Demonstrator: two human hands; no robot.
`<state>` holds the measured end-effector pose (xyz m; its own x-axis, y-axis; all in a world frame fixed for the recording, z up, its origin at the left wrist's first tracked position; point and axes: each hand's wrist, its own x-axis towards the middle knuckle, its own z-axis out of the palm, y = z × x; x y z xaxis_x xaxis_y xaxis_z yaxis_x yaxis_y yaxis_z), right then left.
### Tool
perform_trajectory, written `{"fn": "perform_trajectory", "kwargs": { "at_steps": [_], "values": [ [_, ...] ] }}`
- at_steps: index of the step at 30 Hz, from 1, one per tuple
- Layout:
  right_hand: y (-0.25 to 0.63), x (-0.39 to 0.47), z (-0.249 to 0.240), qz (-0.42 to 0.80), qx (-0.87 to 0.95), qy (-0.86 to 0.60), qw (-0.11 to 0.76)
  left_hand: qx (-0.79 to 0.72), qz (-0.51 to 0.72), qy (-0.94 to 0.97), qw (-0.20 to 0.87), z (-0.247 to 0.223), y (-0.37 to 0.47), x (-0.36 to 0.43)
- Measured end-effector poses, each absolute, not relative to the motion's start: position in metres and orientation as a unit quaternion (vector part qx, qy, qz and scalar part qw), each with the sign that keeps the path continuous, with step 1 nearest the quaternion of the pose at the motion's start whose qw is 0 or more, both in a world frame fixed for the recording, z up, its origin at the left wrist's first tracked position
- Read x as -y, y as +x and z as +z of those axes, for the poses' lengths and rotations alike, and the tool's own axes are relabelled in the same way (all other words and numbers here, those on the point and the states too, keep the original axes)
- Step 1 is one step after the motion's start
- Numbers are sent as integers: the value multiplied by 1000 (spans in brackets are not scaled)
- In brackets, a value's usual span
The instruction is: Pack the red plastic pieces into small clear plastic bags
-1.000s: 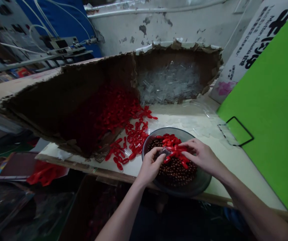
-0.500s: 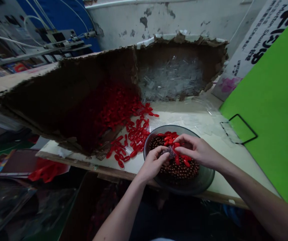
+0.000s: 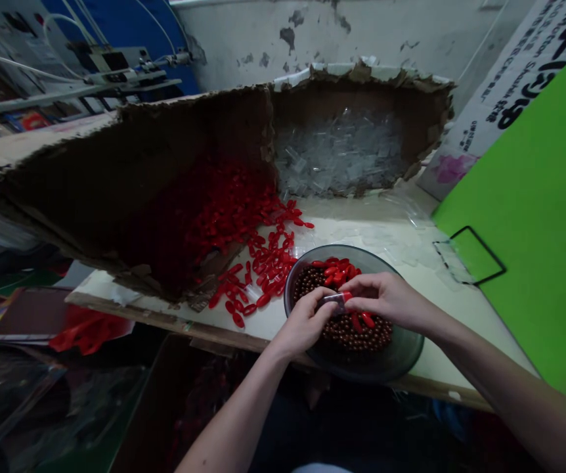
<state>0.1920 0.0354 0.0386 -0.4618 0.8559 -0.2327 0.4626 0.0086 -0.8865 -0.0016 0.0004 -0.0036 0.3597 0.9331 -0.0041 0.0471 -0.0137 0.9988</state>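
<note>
Over the bowl, my left hand (image 3: pixel 307 322) pinches a short clear plastic tube (image 3: pixel 332 300) between thumb and fingers. My right hand (image 3: pixel 391 301) is closed on a red cap (image 3: pixel 347 297) at the tube's right end. Whether the cap is fully seated I cannot tell. Below both hands stands the grey, see-through bowl (image 3: pixel 408 358). Shiny brown beads (image 3: pixel 356 338) lie in it, along with several red oval pieces (image 3: pixel 335 268) heaped toward its far side. My fingers hide part of the tube and some beads.
Left of the bowl, loose red pieces (image 3: pixel 268 263) spill from a torn cardboard box (image 3: pixel 130 138) onto the white table (image 3: pixel 342 217). The box's right compartment holds clear plastic tubes (image 3: pixel 332 157). At the right stands a green panel (image 3: pixel 534 230) with a black wire handle (image 3: pixel 487 246).
My right hand has brought a red cap to the tube's end. The tube now lies more level between my hands, and the red pieces beneath my right fingers have shifted.
</note>
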Motion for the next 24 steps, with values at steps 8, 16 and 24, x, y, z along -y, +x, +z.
{"fn": "perform_trajectory", "kwargs": {
  "at_steps": [8,16,24],
  "values": [
    [187,-31,20,579,627,-475,215,-421,366,614,558,-10,-6,1],
    [184,-30,9,523,635,-503,265,-452,375,621,519,-10,-4,-4],
    [188,-32,23,564,579,-486,332,-437,400,492,638,-7,5,-14]
  ]
}}
